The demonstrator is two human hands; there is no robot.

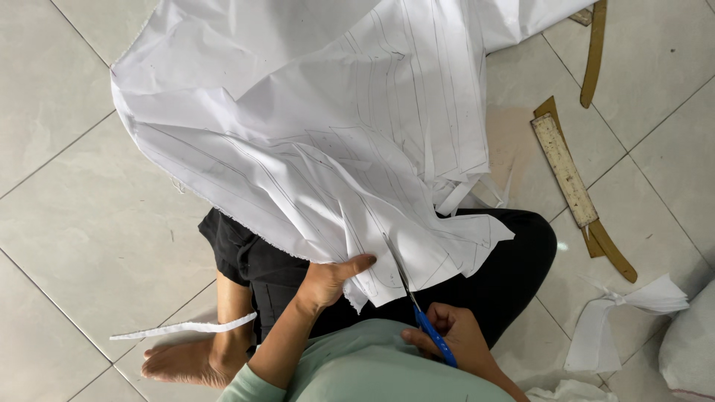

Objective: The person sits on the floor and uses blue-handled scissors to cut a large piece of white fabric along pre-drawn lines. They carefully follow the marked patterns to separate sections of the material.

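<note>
A large white cloth (313, 126) marked with pencil lines lies over my lap and the tiled floor. My left hand (331, 279) pinches its near edge, thumb on top. My right hand (450, 335) grips blue-handled scissors (417, 305), whose blades reach into the cloth's edge just right of my left thumb. Loose cut strips hang from the cloth at the right side.
A worn wooden ruler (564, 168) and a curved wooden ruler (593, 52) lie on the floor tiles (82, 223) at the right. White cloth scraps (618, 313) lie at the lower right, a thin white strip (186, 327) by my bare foot (186, 361).
</note>
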